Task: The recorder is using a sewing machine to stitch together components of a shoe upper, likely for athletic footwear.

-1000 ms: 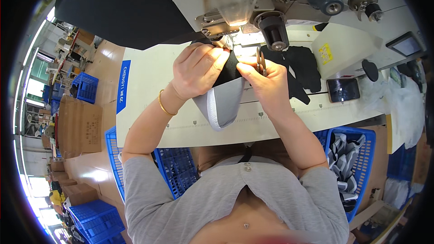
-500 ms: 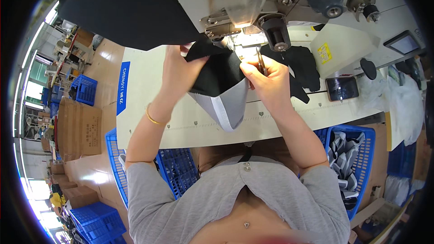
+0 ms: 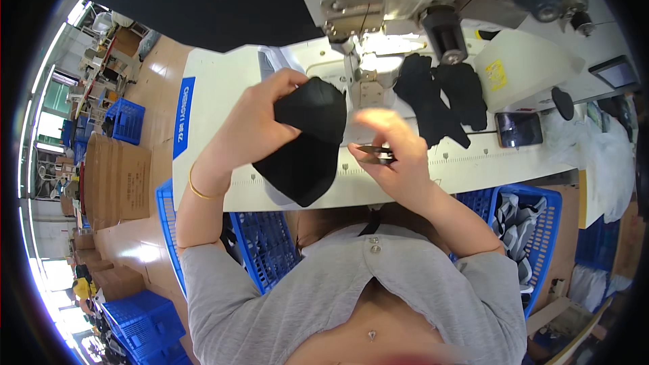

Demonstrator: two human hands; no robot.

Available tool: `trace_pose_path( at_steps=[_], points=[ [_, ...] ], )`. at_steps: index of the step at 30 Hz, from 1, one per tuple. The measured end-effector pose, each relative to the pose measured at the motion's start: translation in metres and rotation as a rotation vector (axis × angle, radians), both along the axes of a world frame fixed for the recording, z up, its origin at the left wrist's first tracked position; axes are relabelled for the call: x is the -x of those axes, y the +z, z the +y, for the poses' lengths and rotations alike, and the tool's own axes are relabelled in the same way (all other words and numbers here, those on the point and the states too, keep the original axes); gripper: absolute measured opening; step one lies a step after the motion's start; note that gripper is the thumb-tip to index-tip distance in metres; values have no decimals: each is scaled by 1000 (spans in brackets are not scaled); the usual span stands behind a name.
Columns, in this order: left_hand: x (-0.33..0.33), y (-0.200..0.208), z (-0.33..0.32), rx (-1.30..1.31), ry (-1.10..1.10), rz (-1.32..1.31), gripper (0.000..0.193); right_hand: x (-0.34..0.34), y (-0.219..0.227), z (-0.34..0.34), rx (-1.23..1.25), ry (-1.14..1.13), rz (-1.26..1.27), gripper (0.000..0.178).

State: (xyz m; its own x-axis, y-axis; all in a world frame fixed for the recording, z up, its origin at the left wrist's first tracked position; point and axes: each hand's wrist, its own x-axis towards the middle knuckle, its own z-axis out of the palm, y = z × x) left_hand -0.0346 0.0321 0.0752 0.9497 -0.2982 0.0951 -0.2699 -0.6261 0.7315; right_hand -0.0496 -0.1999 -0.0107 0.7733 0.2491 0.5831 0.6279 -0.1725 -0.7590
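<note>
A sewing-machine lamp (image 3: 395, 26) glares at upper centre, windows (image 3: 51, 119) burn white at far left, the right hand (image 3: 403, 155) is blurred, and fisheye vignetting rounds the corners.

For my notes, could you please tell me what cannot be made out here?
Head view: far fingertips of the left hand, hidden behind the black curved fabric piece.
Head view: grip of the dark metal snips, covered by the right hand.
Head view: top of the light-grey sewing machine, cut off by the upper edge.
</note>
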Motion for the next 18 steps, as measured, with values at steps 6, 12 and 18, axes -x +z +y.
trace_pose_path(
  at_steps=[6,12,18],
  points=[
    [12,-27,-23,-98,-5,178,46,-11,-29,-9,140,312,-5,54],
    [10,-56,-24,-192,-31,-114,34,6,-27,-48,166,259,5,38],
    [14,-69,-52,-224,-104,-1,27,-4,-22,-9,96,144,340,36]
  ],
)
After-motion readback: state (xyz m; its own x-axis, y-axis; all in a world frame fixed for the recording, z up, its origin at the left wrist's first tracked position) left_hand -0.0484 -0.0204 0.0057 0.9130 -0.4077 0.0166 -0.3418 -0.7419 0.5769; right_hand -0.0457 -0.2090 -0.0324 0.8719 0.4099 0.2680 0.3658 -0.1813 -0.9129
